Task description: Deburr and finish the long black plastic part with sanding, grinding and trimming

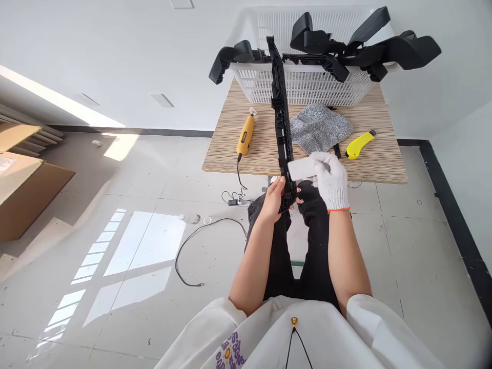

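A long black plastic rail stretches from my lap up over the wooden table toward the white basket. My bare left hand grips its near end from the left. In a white knit glove, my right hand presses a small white block against the rail's right side, just above my left hand.
The white slatted basket at the table's far edge holds several black plastic parts. On the table lie a yellow rotary tool, a grey cloth and a yellow utility knife. A black cable trails across the floor; cardboard boxes stand at left.
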Demonstrator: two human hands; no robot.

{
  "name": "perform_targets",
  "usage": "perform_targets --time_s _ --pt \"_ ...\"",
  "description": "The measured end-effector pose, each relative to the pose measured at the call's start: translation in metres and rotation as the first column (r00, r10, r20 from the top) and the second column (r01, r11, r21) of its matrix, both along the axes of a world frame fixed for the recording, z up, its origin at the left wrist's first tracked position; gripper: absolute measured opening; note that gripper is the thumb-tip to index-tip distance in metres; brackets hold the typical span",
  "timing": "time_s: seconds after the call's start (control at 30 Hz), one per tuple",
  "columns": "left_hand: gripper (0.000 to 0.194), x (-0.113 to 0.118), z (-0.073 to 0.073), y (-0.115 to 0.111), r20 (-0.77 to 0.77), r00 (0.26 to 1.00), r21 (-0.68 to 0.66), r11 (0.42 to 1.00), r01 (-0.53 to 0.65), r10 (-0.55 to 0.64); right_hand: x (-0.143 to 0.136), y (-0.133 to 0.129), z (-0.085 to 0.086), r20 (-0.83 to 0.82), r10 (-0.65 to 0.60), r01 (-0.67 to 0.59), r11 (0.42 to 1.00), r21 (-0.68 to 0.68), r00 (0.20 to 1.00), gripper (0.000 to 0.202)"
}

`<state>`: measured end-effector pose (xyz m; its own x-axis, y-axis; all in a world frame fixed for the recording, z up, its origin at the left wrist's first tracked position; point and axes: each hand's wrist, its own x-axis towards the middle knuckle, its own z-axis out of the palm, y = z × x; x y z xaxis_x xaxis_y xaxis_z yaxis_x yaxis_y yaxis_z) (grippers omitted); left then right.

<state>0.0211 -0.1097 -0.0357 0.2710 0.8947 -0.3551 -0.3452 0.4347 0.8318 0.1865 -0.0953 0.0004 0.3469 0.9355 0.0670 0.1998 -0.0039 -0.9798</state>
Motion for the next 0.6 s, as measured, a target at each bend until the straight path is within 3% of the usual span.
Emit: perform_targets --time_s 0.07,0.1,0.2,0.23,0.37,0.4,0.5,0.53,0.6 --pt "0.038 -0.0004 0.0 -0.0002 0.0 1.0 0.004 1.0 0.006 -0.006 -0.0013 -0.0009 0.0029 -0.025 -0.148 0.149 0.985 0.081 0.989 0.028" --pt "0.038 -0.0006 0.0 -0.0002 0.007 1.0 0.002 1.0 0.011 -0.011 -0.0013 -0.0013 0.0043 -0.055 -0.148 0.152 0.985 0.086 0.987 0.029" --pt "0.035 -0.0007 0.0002 -0.0002 0.025 1.0 -0.009 1.0 0.007 -0.007 0.0007 -0.0012 0.0053 -0.083 0.058 -0.061 0.998 -0.03 0.995 0.027" --pt "0.035 -0.0006 0.0004 -0.0002 0.023 1.0 -0.009 1.0 -0.001 0.001 0.0016 -0.0008 0.0045 -0.067 0.071 -0.074 0.996 -0.052 0.995 0.026" --pt "0.036 -0.0002 0.0012 -0.0002 0.019 1.0 -0.002 1.0 0.008 -0.008 0.0024 0.0009 0.0013 -0.081 -0.196 0.202 0.976 0.08 0.977 0.027" --pt "0.036 -0.0002 0.001 -0.0002 0.022 1.0 -0.003 1.0 0.015 -0.015 0.0019 0.0012 0.0012 -0.117 -0.168 0.178 0.981 0.078 0.979 0.027" --pt "0.035 -0.0001 -0.0008 0.0 0.024 1.0 -0.004 1.0 0.011 -0.011 -0.0001 0.0014 0.0015 -0.159 0.064 -0.07 0.997 -0.033 0.985 0.027" --pt "0.036 -0.0001 -0.0016 0.0001 0.021 1.0 -0.003 1.0 0.006 -0.005 -0.0006 0.0014 0.0017 -0.149 0.075 -0.084 0.995 -0.049 0.986 0.025" --pt "0.036 -0.0001 -0.0027 0.0 0.022 1.0 0.002 1.0 0.003 -0.003 -0.0012 0.0014 0.0028 -0.136 -0.055 0.054 0.999 -0.008 0.989 0.024"
